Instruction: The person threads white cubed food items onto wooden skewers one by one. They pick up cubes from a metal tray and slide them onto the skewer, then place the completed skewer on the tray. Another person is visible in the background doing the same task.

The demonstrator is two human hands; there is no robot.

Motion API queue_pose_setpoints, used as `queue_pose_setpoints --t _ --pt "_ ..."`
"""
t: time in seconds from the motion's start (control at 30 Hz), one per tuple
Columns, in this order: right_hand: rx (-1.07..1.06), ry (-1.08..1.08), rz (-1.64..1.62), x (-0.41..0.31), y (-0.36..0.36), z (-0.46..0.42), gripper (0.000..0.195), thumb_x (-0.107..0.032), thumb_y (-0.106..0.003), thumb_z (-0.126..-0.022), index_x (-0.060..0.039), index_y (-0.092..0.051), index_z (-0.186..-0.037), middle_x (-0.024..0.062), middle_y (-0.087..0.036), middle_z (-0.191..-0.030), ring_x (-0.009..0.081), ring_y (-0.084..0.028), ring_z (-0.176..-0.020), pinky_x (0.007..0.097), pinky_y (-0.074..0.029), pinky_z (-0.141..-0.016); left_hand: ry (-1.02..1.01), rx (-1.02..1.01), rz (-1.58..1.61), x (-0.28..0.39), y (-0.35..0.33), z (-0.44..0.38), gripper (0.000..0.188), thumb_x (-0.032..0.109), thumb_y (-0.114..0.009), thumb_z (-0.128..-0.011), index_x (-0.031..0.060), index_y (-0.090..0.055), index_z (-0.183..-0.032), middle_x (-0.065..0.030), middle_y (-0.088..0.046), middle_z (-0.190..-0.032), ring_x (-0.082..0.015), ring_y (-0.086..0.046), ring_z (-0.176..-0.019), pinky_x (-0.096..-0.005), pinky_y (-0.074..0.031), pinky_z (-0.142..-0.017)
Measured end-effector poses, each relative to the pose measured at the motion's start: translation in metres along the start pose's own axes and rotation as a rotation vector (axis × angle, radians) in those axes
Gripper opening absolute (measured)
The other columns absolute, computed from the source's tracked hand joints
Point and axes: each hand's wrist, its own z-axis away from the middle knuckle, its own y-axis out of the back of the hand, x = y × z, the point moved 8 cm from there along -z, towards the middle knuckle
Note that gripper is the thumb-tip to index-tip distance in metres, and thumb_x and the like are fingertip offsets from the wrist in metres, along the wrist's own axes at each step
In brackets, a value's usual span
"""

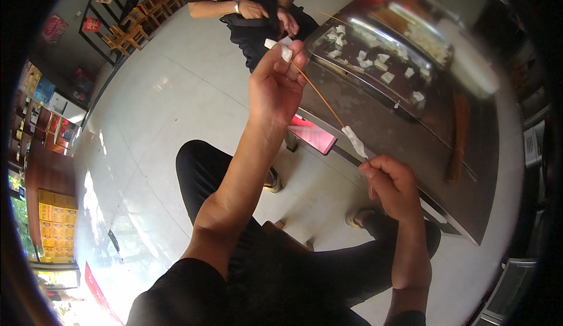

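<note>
Between the fingertips of my left hand is a white piece of food, at the upper end of a thin wooden skewer. My right hand pinches the skewer's lower end. Just above those fingers, more white pieces are threaded in a short row. The skewer slants from upper left to lower right over the table's near edge. Whether its tip has gone into the piece in my left hand is hidden by the fingers. Loose white pieces lie scattered on a metal tray beyond.
A dark table holds the tray and a bundle of skewers. A phone with a pink screen lies at its edge. Another person's hands are across from me. Wooden stools stand far left, yellow boxes lower left.
</note>
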Motion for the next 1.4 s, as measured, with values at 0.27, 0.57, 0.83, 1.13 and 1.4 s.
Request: queue_pose_setpoints --t 0.27,0.57,0.83,1.13,1.4 --pt "0.004 0.04 -0.008 -0.004 0.0 -0.001 0.008 -0.005 -0.054 -0.089 0.0014 -0.059 -0.089 -0.0013 -0.052 -0.062 0.0032 -0.047 -0.05 0.0194 -0.037 -0.045 0.002 -0.094 0.037 0.011 -0.014 -0.003 0.014 0.019 -0.055 -0.086 0.0065 -0.056 -0.091 -0.0066 -0.067 -0.09 -0.0155 -0.063 -0.075 -0.027 -0.046 -0.062" --pt "0.018 0.056 -0.045 -0.003 0.001 -0.001 0.008 -0.006 -0.056 -0.089 0.0007 -0.06 -0.088 -0.0018 -0.05 -0.059 0.0032 -0.045 -0.049 0.02 -0.036 -0.044 0.012 -0.038 -0.051 0.01 -0.015 -0.002 0.02 0.021 -0.056 -0.086 0.005 -0.057 -0.098 -0.0071 -0.068 -0.089 -0.0168 -0.064 -0.076 -0.0272 -0.046 -0.064" --pt "0.013 0.06 -0.025 -0.007 0.001 -0.002 0.01 -0.008 -0.055 -0.09 0.0004 -0.06 -0.088 -0.0019 -0.05 -0.059 0.0031 -0.045 -0.049 0.0201 -0.036 -0.044 -0.003 -0.043 -0.088 0.012 -0.016 -0.002 0.02 0.021 -0.056 -0.086 0.0053 -0.057 -0.098 -0.0076 -0.068 -0.089 -0.0165 -0.065 -0.076 -0.0261 -0.047 -0.064" --pt "0.021 0.063 -0.025 -0.006 0.003 0.0 0.011 -0.01 -0.056 -0.09 -0.0001 -0.06 -0.088 -0.002 -0.05 -0.059 0.0035 -0.045 -0.049 0.0204 -0.036 -0.044 0.002 -0.043 -0.088 0.012 -0.017 -0.002 0.019 0.021 -0.057 -0.085 0.0053 -0.057 -0.097 -0.0085 -0.068 -0.089 -0.0163 -0.065 -0.075 -0.0258 -0.048 -0.062" --pt "0.015 0.04 -0.007 -0.005 0.004 0.0 0.012 -0.011 -0.055 -0.09 -0.0003 -0.06 -0.088 -0.0013 -0.05 -0.057 0.0039 -0.045 -0.047 0.0206 -0.035 -0.042 -0.017 -0.052 -0.12 0.014 -0.016 -0.003 0.018 0.02 -0.058 -0.085 0.006 -0.057 -0.097 -0.0096 -0.068 -0.088 -0.0171 -0.065 -0.074 -0.0256 -0.048 -0.061"
